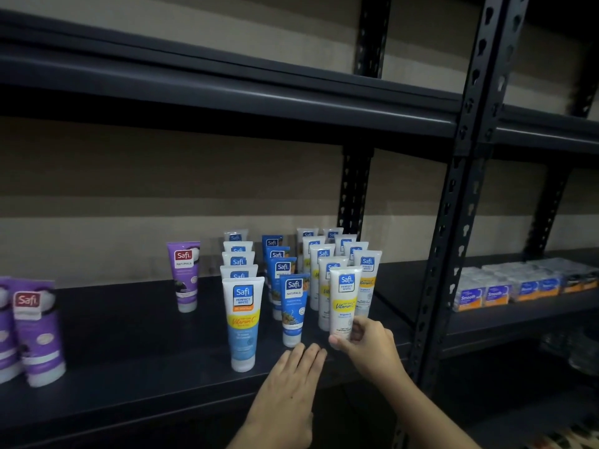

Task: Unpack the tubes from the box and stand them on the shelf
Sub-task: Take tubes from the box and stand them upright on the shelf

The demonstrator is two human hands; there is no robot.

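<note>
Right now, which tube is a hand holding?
The white Safi tube with the yellow Vitamin C band, at the front of the rows on the right. The right hand grips its bottom end; none of the other tubes is gripped.

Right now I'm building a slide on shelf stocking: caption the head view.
Right hand holds a white tube at the front of a row on the dark shelf; left hand open alongside.
</note>
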